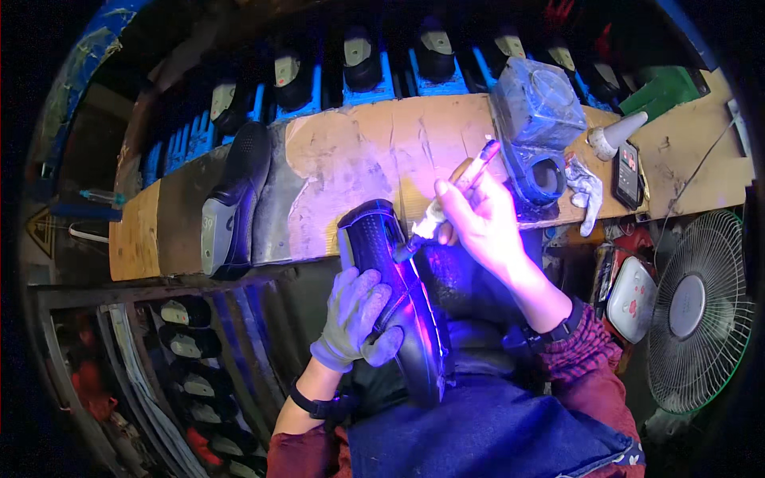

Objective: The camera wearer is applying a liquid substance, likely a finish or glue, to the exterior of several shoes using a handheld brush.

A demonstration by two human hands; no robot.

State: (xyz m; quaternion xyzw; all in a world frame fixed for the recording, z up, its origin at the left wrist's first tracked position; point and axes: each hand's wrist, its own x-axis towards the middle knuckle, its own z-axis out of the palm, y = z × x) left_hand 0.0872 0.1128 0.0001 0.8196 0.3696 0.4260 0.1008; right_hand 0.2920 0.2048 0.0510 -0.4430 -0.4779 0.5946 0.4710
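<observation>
A black shoe upper (pixel 416 323) is tilted over my lap at the bench edge. My left hand (pixel 355 317), in a grey glove, has its fingers wrapped round the shoe's left side. A brush (pixel 481 164) with a pale, stained handle is gripped in my bare right hand (pixel 488 223). Its dark tip is at the shoe's upper right side, seemingly touching it. Purple light glows over the shoe and my right hand. Left of them, another black shoe (pixel 245 171) on a grey last lies across the bench.
Brown cardboard covers the bench (pixel 343 151). Behind it, several lasted shoes sit on blue racks (pixel 438 76). At right are a clear plastic container (pixel 540 99), an open pot (pixel 543 177), a crumpled glove (pixel 586 191), a phone (pixel 628 171) and a fan (pixel 697 311). A shoe rack (pixel 191 342) stands lower left.
</observation>
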